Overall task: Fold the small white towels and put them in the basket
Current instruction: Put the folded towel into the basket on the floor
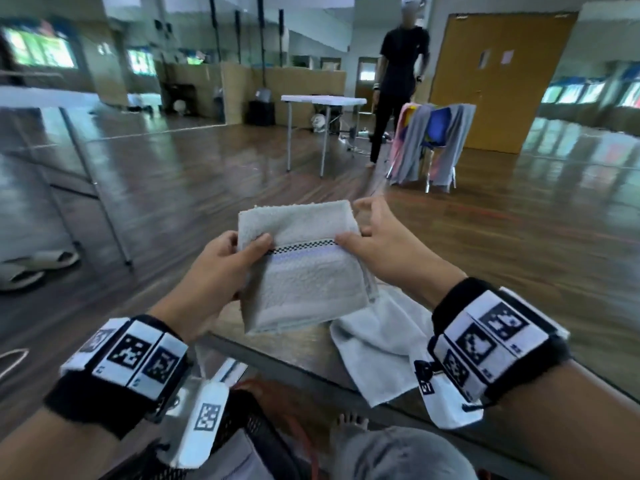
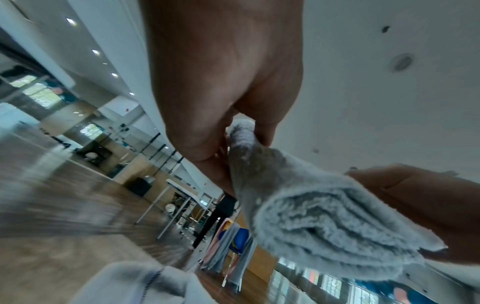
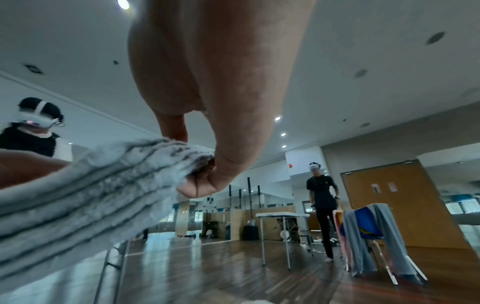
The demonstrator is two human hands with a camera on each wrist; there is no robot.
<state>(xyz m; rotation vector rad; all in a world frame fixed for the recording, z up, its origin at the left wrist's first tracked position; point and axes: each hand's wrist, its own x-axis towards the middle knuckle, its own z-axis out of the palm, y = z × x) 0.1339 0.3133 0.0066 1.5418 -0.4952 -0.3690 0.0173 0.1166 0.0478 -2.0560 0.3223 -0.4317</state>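
From my remote seat, the basket (image 1: 256, 441) is cut off by the head view's bottom edge, and the folded towel (image 1: 304, 268) hides my left fingers behind it.

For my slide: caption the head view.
Both hands, left hand and right hand, hold a folded white towel above another towel.

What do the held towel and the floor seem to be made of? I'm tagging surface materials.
The folded towel held by the left hand and right hand looks like white terry cloth, likely cotton: looped fuzzy pile, flat woven band with a dark checkered stripe. The floor looks like glossy varnished wood planks, possibly laminate: brown grain, window reflections.
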